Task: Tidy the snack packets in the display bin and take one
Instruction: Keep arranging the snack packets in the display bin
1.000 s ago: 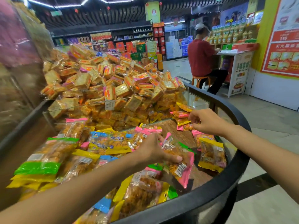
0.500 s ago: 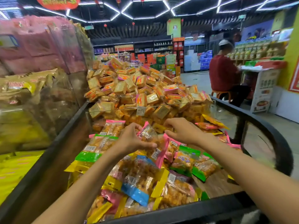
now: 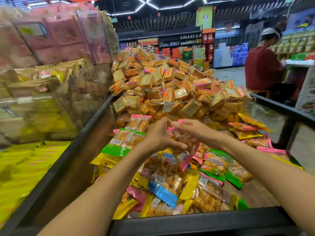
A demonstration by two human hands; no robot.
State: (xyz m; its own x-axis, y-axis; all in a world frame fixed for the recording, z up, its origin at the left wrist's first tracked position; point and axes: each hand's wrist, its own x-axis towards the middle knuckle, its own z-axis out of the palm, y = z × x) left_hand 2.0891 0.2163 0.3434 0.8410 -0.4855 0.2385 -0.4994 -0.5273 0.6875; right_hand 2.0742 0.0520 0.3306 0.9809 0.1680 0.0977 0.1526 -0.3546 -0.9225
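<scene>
1. Both your hands meet over the display bin (image 3: 196, 220), holding one pink-edged snack packet (image 3: 186, 147) lifted above the loose heap of packets (image 3: 167, 183).
2. Risk: the slick film could slide out of so light a hold and drop back among its neighbours; your forearms could also nudge the heap.
3. Left hand (image 3: 159, 137): grip clamped, thumb curled under the packet's lower side.
4. Right hand (image 3: 194, 132): grip pinching the top pink seam, wrist angled inward.

Shop, grocery: bulk display bin (image 3: 196, 220) of snack packets (image 3: 162, 186) under my hands; stocked shelves (image 3: 170, 41) and stacked cartons (image 3: 238, 55) far beyond them.
</scene>
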